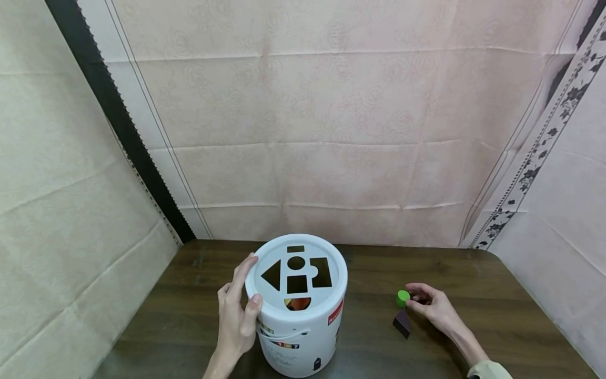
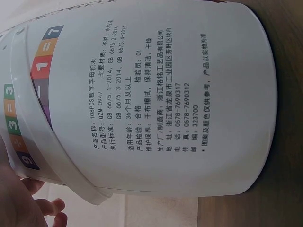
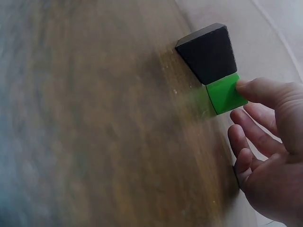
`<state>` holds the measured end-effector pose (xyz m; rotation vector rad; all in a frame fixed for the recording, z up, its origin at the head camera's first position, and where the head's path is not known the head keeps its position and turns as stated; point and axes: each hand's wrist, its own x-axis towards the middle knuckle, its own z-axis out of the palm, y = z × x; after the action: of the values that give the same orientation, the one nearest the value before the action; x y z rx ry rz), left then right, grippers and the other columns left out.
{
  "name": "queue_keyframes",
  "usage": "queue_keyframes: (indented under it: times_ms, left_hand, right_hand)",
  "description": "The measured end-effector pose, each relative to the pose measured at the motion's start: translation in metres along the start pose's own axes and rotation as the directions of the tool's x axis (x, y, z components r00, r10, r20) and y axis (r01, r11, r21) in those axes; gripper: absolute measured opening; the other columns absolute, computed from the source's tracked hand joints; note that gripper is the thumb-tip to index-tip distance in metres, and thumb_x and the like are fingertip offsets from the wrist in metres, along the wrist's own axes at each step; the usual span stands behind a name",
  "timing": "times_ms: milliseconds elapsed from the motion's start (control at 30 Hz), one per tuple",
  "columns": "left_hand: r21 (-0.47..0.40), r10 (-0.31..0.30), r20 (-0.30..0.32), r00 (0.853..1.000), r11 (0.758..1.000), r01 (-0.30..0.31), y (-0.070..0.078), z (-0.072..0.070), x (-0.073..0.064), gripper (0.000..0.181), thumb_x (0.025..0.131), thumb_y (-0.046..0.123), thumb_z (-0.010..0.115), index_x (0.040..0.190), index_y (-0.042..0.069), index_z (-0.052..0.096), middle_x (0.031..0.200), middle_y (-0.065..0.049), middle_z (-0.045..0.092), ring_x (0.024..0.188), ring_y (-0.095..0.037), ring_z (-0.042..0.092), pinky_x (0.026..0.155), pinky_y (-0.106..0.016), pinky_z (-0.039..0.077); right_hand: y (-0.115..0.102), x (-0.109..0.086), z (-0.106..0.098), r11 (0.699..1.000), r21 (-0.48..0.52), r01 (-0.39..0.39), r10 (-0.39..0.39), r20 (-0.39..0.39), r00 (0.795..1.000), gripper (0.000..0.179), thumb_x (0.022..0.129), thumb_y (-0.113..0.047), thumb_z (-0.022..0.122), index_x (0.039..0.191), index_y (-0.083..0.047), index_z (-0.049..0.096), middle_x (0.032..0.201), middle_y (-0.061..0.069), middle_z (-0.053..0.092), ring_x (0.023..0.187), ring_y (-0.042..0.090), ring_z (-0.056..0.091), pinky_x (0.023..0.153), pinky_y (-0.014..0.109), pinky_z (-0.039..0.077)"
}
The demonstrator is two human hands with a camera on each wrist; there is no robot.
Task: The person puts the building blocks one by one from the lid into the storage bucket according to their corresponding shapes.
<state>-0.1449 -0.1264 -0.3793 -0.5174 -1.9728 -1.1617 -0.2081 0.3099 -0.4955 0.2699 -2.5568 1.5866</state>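
A white shape-sorter bucket stands upright on the table, its lid cut with a triangle, square, circle, notched and other openings. My left hand grips its upper left side, thumb and fingers at the lid's rim. Off to the right, my right hand pinches a small green cylinder block with thumb and index finger. A dark trapezoid-looking block touches the green one in the right wrist view. Printed text covers the bucket wall in the left wrist view.
The brown wooden table ends at a pale cloth backdrop, with more cloth on both sides. Orange and yellow pieces show through the lid's front opening. A white carrying handle hangs against the bucket's side.
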Motion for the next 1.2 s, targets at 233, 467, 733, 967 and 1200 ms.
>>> queue_keyframes:
  times_ms: [233,467,733,967,1200]
  left_hand:
    - [-0.010,0.002,-0.001,1.000,1.000,-0.002,0.000,0.000,0.000,0.058,0.090,0.047,0.035,0.132,0.009,0.046,0.133,-0.007,0.046,0.104,-0.021,0.052,0.078,-0.049,0.019]
    - [-0.017,0.003,-0.005,1.000,1.000,-0.003,0.001,0.000,0.000,0.059,0.090,0.048,0.035,0.132,0.009,0.046,0.133,-0.007,0.046,0.107,-0.021,0.051,0.078,-0.050,0.019]
    - [-0.020,0.004,-0.006,1.000,1.000,-0.004,0.000,0.000,0.000,0.060,0.089,0.050,0.034,0.132,0.009,0.046,0.133,-0.007,0.046,0.106,-0.021,0.051,0.078,-0.049,0.019]
    - [-0.014,0.004,-0.007,1.000,1.000,-0.004,-0.001,0.000,0.000,0.059,0.089,0.049,0.035,0.132,0.009,0.046,0.133,-0.007,0.046,0.106,-0.021,0.051,0.078,-0.049,0.019]
    - [-0.011,0.006,-0.012,1.000,1.000,-0.007,0.000,0.000,-0.001,0.059,0.089,0.048,0.035,0.132,0.009,0.046,0.132,-0.007,0.046,0.106,-0.021,0.051,0.078,-0.049,0.019]
  right_hand:
    - [-0.002,0.001,0.002,1.000,-0.021,-0.009,0.009,0.018,1.000,0.038,0.077,-0.014,0.072,0.110,-0.001,0.060,0.095,0.010,0.062,0.079,0.018,0.055,0.064,0.027,0.045]
    - [-0.004,0.002,0.004,0.998,-0.065,0.015,-0.014,0.004,1.000,0.030,0.076,-0.014,0.072,0.103,-0.004,0.063,0.091,0.007,0.063,0.076,0.015,0.056,0.065,0.026,0.045]
    - [-0.004,0.002,0.004,0.997,-0.070,0.016,-0.017,-0.016,1.000,0.030,0.076,-0.014,0.072,0.103,-0.005,0.063,0.088,0.006,0.063,0.074,0.014,0.055,0.062,0.026,0.044]
    - [-0.019,0.002,0.001,0.999,-0.043,-0.004,0.004,-0.010,1.000,0.029,0.077,-0.010,0.071,0.103,-0.001,0.062,0.083,0.009,0.061,0.071,0.018,0.055,0.058,0.026,0.044]
    - [-0.056,-0.003,0.000,0.998,-0.047,0.033,-0.033,0.004,0.999,0.027,0.078,-0.006,0.069,0.102,0.004,0.061,0.082,0.014,0.060,0.070,0.019,0.055,0.056,0.026,0.043]
